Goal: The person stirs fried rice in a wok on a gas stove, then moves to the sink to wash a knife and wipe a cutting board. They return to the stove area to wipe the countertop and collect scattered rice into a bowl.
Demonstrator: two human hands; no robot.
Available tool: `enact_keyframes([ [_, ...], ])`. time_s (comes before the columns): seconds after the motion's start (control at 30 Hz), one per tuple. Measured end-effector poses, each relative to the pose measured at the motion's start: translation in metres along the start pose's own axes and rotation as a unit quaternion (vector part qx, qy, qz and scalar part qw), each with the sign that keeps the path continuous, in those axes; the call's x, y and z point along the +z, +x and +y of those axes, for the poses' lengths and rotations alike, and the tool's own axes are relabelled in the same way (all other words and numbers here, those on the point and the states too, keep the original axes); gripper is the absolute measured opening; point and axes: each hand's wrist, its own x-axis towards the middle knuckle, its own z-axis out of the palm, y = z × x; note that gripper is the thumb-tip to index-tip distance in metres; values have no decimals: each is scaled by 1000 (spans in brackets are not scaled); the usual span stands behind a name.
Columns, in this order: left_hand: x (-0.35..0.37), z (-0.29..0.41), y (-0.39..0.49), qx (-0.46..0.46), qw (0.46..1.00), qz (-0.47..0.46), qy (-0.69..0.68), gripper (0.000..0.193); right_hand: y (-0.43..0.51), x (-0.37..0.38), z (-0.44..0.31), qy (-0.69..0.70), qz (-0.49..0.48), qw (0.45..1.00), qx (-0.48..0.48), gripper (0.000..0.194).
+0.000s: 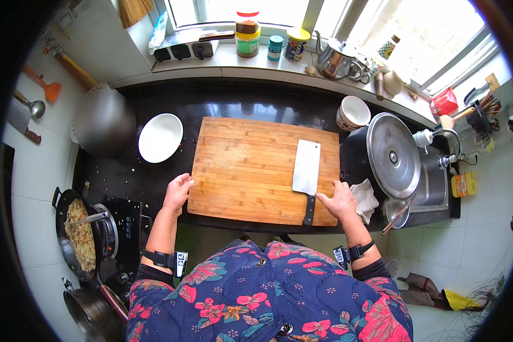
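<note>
A bamboo cutting board (243, 171) lies on the black countertop in front of me, with a few green scraps on it. My left hand (178, 192) grips its left edge. At the right edge my right hand (341, 201) holds the board, thumb over the top and the other fingers partly hidden. Flat on the board's right side rests a cleaver (307, 166), its black handle (309, 210) towards me. The right thumb is close to that handle; I cannot tell whether they touch. A crumpled white cloth (363, 199) lies just right of this hand.
Left of the board stands a white bowl (160, 138). A wok of fried rice (80, 235) with a spatula sits on the stove at left, above a dark pot (94, 314). Stacked bowls (354, 112), a large metal lid (393, 157) and the sink (436, 184) are at right.
</note>
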Motion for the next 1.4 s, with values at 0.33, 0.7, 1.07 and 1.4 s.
enact_keyframes([
  [0.33, -34, -28, -27, -30, 998, 45, 20, 44, 14, 12, -24, 20, -78, 997, -22, 95],
  [0.7, -59, -45, -63, -7, 997, 59, -52, 33, 145, -14, -127, 576, -211, 780, -125, 67],
  [1.07, -95, -75, -107, -25, 996, 73, -40, 36, 231, 31, -239, 655, -311, 681, -98, 41],
  [1.4, -67, 2, -75, 32, 981, -192, -5, 45, 119, 50, -242, 737, -425, 514, -105, 65],
])
